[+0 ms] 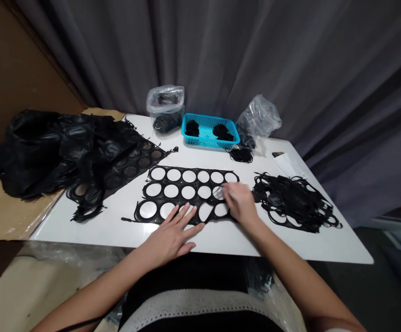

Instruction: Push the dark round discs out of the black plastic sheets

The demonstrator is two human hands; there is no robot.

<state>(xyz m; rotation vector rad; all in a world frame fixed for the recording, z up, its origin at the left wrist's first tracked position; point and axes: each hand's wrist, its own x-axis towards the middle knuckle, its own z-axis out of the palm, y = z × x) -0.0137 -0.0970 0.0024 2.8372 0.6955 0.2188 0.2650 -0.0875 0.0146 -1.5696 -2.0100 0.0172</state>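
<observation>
A black sheet (197, 200) with rows of round holes lies flat on the white table (103, 235), its surface showing white through the holes. My left hand (173, 235) rests on the sheet's near edge, palm down with fingers spread. At the right end of the sheet is my right hand (240, 203), blurred, its fingers pinched together. Something thin and greyish shows at its fingertips over a hole; I cannot make out what it is. Right of that hand lies a tangled pile of black ring-holed scraps (293, 203).
A heap of black sheets (55, 147) covers the left side, partly on cardboard. Along the back stand a clear plastic bag (166, 110) with black contents, a blue basket (209, 138) holding black bundles, and another plastic bag (261, 115). Black loops (241, 155) lie before it.
</observation>
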